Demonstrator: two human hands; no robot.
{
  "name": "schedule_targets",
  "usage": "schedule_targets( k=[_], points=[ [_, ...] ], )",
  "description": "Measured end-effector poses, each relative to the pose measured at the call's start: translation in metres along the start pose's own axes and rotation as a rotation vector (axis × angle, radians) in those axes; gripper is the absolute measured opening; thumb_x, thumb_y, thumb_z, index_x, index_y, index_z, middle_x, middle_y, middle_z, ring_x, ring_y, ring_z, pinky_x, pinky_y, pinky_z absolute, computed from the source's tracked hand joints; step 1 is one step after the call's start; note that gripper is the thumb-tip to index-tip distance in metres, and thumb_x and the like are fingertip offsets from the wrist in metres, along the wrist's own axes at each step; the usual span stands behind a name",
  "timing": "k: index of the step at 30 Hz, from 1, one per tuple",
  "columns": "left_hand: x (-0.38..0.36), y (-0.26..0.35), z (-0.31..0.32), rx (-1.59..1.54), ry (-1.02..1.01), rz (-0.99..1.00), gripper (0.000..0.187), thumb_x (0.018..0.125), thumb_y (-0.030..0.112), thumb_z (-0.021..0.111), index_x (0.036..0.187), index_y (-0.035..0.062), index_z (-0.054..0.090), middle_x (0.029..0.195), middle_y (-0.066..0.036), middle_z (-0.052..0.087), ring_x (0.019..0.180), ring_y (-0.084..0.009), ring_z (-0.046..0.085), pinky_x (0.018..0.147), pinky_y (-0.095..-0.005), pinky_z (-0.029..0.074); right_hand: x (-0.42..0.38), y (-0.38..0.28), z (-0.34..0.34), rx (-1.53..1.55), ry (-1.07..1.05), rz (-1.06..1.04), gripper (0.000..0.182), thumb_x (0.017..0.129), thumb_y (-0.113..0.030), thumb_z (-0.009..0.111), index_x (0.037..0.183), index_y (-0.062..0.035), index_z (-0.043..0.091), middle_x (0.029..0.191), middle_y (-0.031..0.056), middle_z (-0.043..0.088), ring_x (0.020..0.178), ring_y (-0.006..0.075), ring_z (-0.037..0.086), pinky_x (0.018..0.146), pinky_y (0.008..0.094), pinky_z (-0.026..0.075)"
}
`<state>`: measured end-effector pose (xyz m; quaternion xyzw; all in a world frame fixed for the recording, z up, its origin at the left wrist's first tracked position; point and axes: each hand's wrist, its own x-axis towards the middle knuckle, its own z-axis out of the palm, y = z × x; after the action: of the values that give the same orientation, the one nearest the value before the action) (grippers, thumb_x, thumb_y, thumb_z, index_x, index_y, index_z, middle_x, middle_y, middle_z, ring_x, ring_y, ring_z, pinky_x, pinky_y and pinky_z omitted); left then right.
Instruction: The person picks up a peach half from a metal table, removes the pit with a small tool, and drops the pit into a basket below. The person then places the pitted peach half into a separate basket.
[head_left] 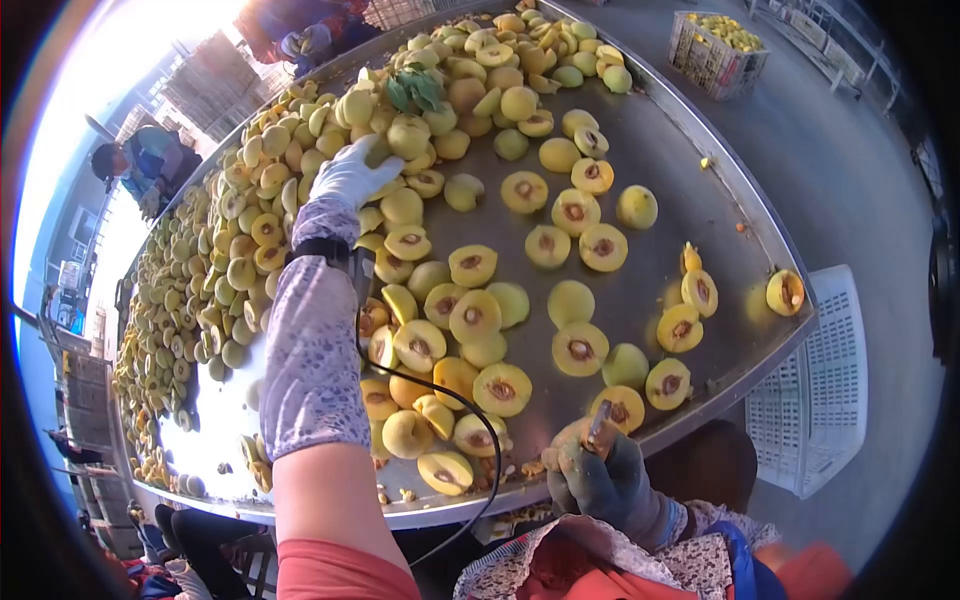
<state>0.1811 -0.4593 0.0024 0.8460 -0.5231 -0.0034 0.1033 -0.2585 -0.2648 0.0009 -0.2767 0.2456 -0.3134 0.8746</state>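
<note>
My left hand (352, 175), in a white glove, reaches into a heap of yellow-green peaches (270, 190) on a metal table (690, 190). Its thumb and fingers are around a peach (378, 151) at the heap's edge; the fingertips are partly hidden. Low on the right, by the near rim, my right hand (605, 482) wears a dark grey glove and is closed around a short brownish tool (599, 428), whose kind I cannot make out. Between the hands lie cut peach halves (474, 315), many with the stone showing. A whole-looking peach (626, 366) sits near my right hand.
A black cable (430, 383) runs from my left wrist over the fruit. White plastic baskets (810, 390) stand right of the table, and a crate of fruit (717, 50) is on the floor beyond. Other people (150, 165) work along the far side. Green leaves (413, 90) lie on the heap.
</note>
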Motion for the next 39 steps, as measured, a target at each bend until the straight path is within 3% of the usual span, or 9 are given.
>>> schedule_targets(
  k=[3,4,15,19,21,23,27,35,39],
  points=[
    [-0.040,0.027,0.005,-0.050,-0.186,0.123,0.078,0.084,0.067,0.057,0.149,0.0258,0.042,0.132,-0.018,0.062,0.122,-0.0343,0.059,0.105,-0.0417,0.044,-0.002,0.004,0.008,-0.070,-0.021,-0.046,0.008,0.100,-0.003,0.052,0.105,-0.0074,0.050,0.086,-0.0020,0.053,0.072,0.0049,0.050,0.066,0.0214,0.042],
    [-0.058,0.041,0.003,-0.022,-0.255,0.147,0.075,0.086,0.064,0.058,0.148,0.0243,0.044,0.135,-0.018,0.061,0.123,-0.0345,0.058,0.105,-0.0412,0.044,0.002,0.010,0.015,-0.161,0.033,-0.148,0.014,0.104,-0.014,0.047,0.094,-0.0049,0.053,0.068,0.0015,0.050,0.047,0.0075,0.044,0.046,0.0240,0.037],
    [-0.211,0.056,-0.035,-0.031,-0.468,0.351,0.049,0.097,0.041,0.051,0.140,0.0178,0.055,0.138,-0.013,0.059,0.125,-0.0319,0.056,0.110,-0.0395,0.039,-0.018,-0.009,0.012,-0.263,0.250,-0.211,0.043,0.106,-0.043,0.040,0.090,-0.0049,0.051,0.052,0.0037,0.047,0.038,0.0132,0.043,0.042,0.0276,0.037],
    [-0.274,0.049,-0.048,-0.280,0.210,0.154,0.038,0.091,0.035,0.062,0.122,0.0122,0.067,0.105,-0.013,0.072,0.098,-0.0277,0.067,0.090,-0.0369,0.051,-0.032,-0.016,0.004,-0.309,0.231,-0.250,0.042,0.106,-0.044,0.042,0.090,-0.0063,0.051,0.055,0.0031,0.048,0.040,0.0127,0.045,0.040,0.0264,0.035],
    [-0.311,0.057,-0.063,-0.438,0.116,0.029,0.037,0.089,0.038,0.064,0.114,0.0116,0.071,0.101,-0.014,0.073,0.095,-0.0306,0.069,0.089,-0.0391,0.052,-0.028,-0.011,-0.005,-0.273,0.210,-0.252,0.043,0.105,-0.047,0.044,0.089,-0.0073,0.052,0.055,0.0023,0.047,0.040,0.0126,0.045,0.039,0.0260,0.036],
    [-0.335,0.067,-0.060,-0.080,-0.019,-0.064,0.039,0.090,0.041,0.065,0.112,0.0088,0.071,0.097,-0.013,0.072,0.091,-0.0259,0.069,0.083,-0.0374,0.054,-0.024,-0.010,-0.008,-0.165,0.218,-0.231,0.044,0.103,-0.050,0.047,0.088,-0.0082,0.052,0.054,0.0017,0.046,0.038,0.0129,0.044,0.039,0.0264,0.039],
    [-0.343,0.086,-0.030,0.109,-0.070,-0.228,0.047,0.082,0.049,0.067,0.102,0.0061,0.069,0.102,-0.017,0.070,0.098,-0.0345,0.067,0.086,-0.0438,0.052,-0.029,-0.011,0.002,-0.214,0.167,-0.168,0.046,0.101,-0.051,0.050,0.086,-0.0080,0.053,0.054,0.0017,0.047,0.036,0.0130,0.043,0.035,0.0279,0.039],
    [-0.318,0.083,0.001,0.127,-0.109,-0.025,0.036,0.079,0.034,0.076,0.102,0.0096,0.064,0.108,-0.014,0.069,0.106,-0.0333,0.063,0.092,-0.0423,0.051,-0.024,0.003,0.008,-0.268,0.049,-0.116,0.042,0.099,-0.049,0.057,0.087,-0.0093,0.055,0.059,-0.0012,0.050,0.040,0.0089,0.044,0.035,0.0257,0.039],
    [-0.333,0.079,0.006,-0.259,0.248,0.124,0.032,0.084,0.021,0.074,0.111,0.0084,0.066,0.101,-0.011,0.069,0.092,-0.0288,0.066,0.085,-0.0378,0.053,-0.020,0.008,0.016,-0.370,0.073,-0.051,0.035,0.100,-0.039,0.058,0.086,-0.0076,0.058,0.058,-0.0003,0.054,0.041,0.0069,0.048,0.038,0.0250,0.040]
  ],
)
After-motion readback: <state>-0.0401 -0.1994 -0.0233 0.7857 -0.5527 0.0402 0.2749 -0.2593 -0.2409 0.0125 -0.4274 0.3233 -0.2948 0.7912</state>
